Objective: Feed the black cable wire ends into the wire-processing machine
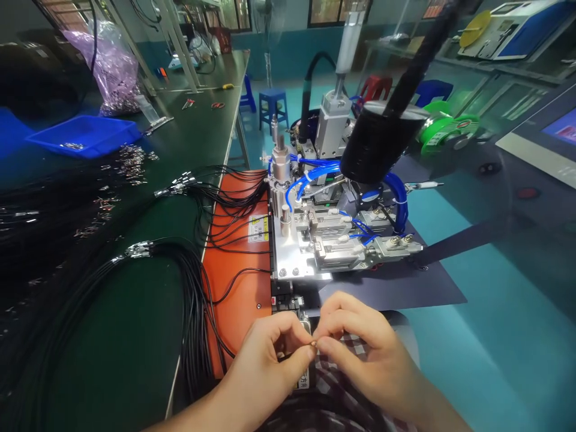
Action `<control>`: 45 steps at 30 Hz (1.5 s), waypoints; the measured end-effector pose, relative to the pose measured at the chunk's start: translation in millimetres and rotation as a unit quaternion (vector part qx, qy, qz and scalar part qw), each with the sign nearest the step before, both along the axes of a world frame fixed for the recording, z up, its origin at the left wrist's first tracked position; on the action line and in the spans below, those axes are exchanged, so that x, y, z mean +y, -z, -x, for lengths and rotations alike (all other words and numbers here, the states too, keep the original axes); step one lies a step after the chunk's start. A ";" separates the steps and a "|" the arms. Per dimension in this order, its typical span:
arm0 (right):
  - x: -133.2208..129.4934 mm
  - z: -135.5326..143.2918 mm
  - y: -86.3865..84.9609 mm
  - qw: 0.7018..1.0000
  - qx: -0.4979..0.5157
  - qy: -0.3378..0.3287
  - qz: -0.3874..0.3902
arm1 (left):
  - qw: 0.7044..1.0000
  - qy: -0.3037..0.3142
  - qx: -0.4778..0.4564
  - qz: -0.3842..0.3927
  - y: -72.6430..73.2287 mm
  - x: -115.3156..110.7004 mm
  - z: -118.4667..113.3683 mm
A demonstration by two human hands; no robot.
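Observation:
My left hand (274, 354) and my right hand (360, 342) meet in front of my lap. Thumb and forefinger of each are pinched together at a tiny copper-coloured piece (314, 344), whose exact kind is too small to tell. Just beyond them stands a metal machine (292, 258) with cylinders and blue air tubes. To the left of my hands, a bundle of black cables (191, 312) hangs over the bench edge and across an orange panel (243, 294). Bright metal ends (139, 249) gather at the bundle's tip on the bench.
On the dark green bench (135, 336) lie more black cables and scattered small metal parts (132, 165). A blue tray (90, 135) and a pinkish plastic bag (114, 72) stand farther back. A black cylindrical fixture (382, 144) overhangs the machine; a green reel (450, 129) is behind it.

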State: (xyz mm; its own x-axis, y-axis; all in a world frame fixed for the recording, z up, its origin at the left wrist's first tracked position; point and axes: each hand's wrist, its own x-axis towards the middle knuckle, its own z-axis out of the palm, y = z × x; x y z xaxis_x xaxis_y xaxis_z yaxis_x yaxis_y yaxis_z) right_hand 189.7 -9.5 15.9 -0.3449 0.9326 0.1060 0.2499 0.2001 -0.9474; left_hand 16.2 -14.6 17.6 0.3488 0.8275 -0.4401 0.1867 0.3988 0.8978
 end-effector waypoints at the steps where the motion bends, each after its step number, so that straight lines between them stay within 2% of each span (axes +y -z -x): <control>1: -0.3 0.1 -0.9 1.000 -0.011 -0.004 -0.010 | 1.000 0.000 0.001 -0.003 0.4 0.0 0.3; 5: -1.4 2.5 -0.3 0.998 -0.059 0.004 -0.034 | 1.000 0.003 0.004 -0.006 1.4 1.4 0.8; 9: -0.9 9.6 2.1 0.974 -0.176 -0.010 -0.140 | 0.999 0.000 -0.024 0.023 5.7 3.4 -0.3; 11: -0.3 11.5 2.4 0.963 -0.201 -0.015 -0.180 | 0.998 -0.007 -0.053 0.045 7.5 5.1 -1.0; 13: 0.3 10.3 2.6 0.975 -0.161 0.003 -0.155 | 0.995 -0.025 -0.073 0.056 7.2 7.4 -1.6; 15: 0.4 7.0 3.7 0.990 -0.086 0.057 -0.101 | 0.994 -0.044 -0.080 0.066 5.0 9.9 -2.0; 18: -2.0 3.1 8.4 0.991 -0.023 0.127 -0.047 | 0.992 -0.060 -0.083 0.076 1.3 12.5 -1.9; 27: -14.3 10.0 17.0 0.991 -0.002 0.126 -0.037 | 0.995 -0.058 -0.066 0.055 -1.5 12.0 -1.0; 31: -20.7 6.0 21.2 0.983 -0.069 0.128 -0.114 | 0.996 -0.058 -0.057 0.040 0.6 11.3 -1.4; 35: -28.3 1.2 32.6 0.955 -0.166 0.109 -0.221 | 0.997 -0.063 -0.046 0.020 5.0 10.6 -0.2; 37: -29.2 1.0 37.7 0.951 -0.166 0.105 -0.240 | 0.997 -0.064 -0.040 0.014 6.1 10.5 0.6; 39: -27.1 2.3 39.7 0.964 -0.112 0.139 -0.196 | 0.997 -0.063 -0.036 0.010 6.2 10.3 0.9; 42: -20.5 6.3 36.6 0.979 -0.004 0.199 -0.053 | 0.998 -0.057 -0.027 -0.003 6.1 8.9 0.5; 45: -14.1 12.0 30.7 0.976 0.070 0.177 0.105 | 0.999 -0.048 -0.010 -0.025 6.8 6.8 0.0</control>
